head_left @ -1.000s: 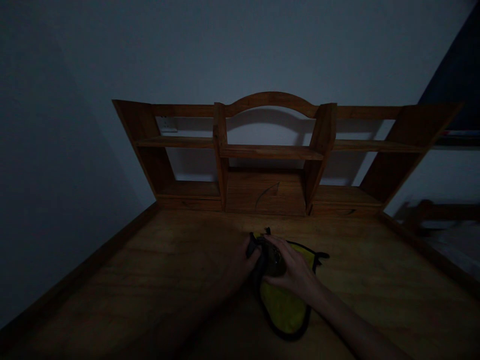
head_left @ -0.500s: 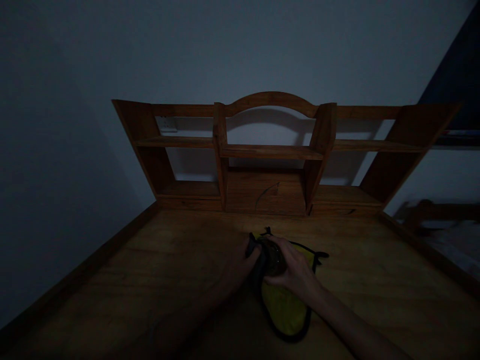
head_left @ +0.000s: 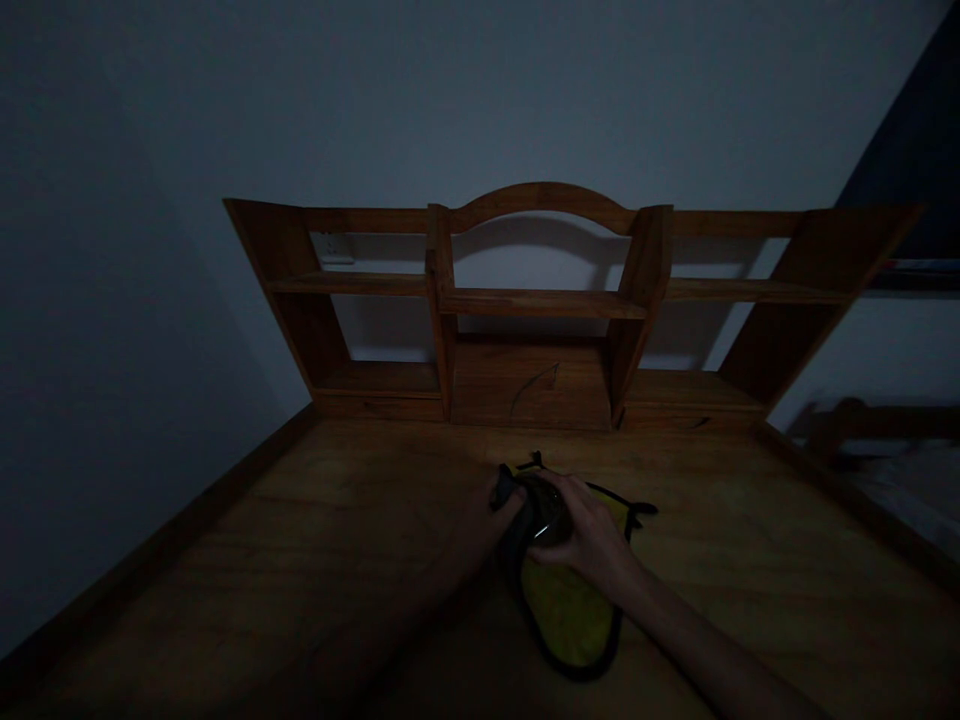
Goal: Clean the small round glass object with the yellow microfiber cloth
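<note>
A yellow cloth (head_left: 568, 620) with dark edging and a grey reverse side lies partly folded on the wooden desktop. My right hand (head_left: 592, 535) curls around a dark, rounded, shiny object (head_left: 551, 515) resting over the cloth; its kind is too dark to make out. My left hand (head_left: 491, 520) is closed on the cloth's turned-up grey edge (head_left: 511, 490), pressing it against the object's left side. Dark loops or ties (head_left: 643, 510) stick out from the cloth's far and right corners. Poor light hides most of the left fingers.
A wooden shelf unit (head_left: 540, 302) stands along the back of the desk (head_left: 285, 560), against the wall. Raised wooden edges (head_left: 247, 465) run down the desk's sides. A wall socket (head_left: 335, 248) shows behind the left shelf.
The shiny object has turned slightly in my right hand, and a bright glint now shows on it. Both hands and the cloth have hardly shifted.
</note>
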`<state>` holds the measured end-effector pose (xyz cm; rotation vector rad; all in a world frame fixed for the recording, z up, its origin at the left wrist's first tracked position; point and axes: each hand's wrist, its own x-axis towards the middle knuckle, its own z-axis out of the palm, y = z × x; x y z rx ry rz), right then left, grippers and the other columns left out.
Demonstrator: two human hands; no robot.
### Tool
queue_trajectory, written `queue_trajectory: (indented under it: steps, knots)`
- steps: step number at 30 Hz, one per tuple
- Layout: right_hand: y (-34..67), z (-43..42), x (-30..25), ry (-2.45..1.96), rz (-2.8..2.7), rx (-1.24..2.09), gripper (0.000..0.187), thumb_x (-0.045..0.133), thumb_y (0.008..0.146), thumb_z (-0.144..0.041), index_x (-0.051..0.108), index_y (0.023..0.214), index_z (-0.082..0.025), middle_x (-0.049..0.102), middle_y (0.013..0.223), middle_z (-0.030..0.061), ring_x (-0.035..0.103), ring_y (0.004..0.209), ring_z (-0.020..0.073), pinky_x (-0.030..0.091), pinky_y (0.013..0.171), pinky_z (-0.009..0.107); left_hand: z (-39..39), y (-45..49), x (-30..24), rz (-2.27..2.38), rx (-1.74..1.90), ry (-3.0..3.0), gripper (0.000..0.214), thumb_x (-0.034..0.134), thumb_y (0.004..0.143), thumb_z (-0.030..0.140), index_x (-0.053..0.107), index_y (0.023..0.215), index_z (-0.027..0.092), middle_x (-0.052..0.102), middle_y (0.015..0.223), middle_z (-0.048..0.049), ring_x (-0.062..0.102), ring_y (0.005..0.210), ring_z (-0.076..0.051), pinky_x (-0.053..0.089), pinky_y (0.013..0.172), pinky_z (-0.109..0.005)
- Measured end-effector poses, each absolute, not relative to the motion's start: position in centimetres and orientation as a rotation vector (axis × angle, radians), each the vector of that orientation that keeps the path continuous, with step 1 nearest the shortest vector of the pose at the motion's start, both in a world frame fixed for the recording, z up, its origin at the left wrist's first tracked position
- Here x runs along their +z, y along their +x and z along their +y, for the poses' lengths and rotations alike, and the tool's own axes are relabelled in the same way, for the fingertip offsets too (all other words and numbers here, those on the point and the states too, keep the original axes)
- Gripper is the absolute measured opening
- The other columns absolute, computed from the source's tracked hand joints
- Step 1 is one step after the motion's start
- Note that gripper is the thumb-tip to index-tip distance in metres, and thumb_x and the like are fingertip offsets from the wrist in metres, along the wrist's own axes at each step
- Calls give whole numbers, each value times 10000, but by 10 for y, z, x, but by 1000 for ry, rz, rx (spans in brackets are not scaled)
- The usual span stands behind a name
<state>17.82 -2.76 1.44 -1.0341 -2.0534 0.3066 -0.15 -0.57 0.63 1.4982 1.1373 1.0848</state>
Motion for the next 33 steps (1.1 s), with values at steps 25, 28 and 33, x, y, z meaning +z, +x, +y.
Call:
queue_trajectory:
  steps: [25,28,33]
  knots:
    - [176,-26,5,-1026,-2061,467,802,757,694,-284,328,1370,-254,477,1317,88,453,1224,260,399,1021,415,-6,-4,4,1191,1052,1509,333,512,851,354,594,1118,173,641,1125,-74,587,1047,-243,428,943,-375]
    - [176,-25,2,-1042,-2094,446,836,778,671,-288,325,1372,-246,476,1318,92,435,1233,268,391,1029,426,-5,-4,1,1159,1061,1507,338,499,862,369,591,1128,182,645,1118,-68,596,1030,-237,438,929,-369]
    - [174,-26,3,-1043,-2085,427,811,766,676,-268,340,1365,-239,483,1308,84,431,1228,260,382,1036,415,-5,-4,2,1165,1079,1554,313,513,849,351,606,1092,176,653,1082,-73,598,1005,-241,437,917,-367]
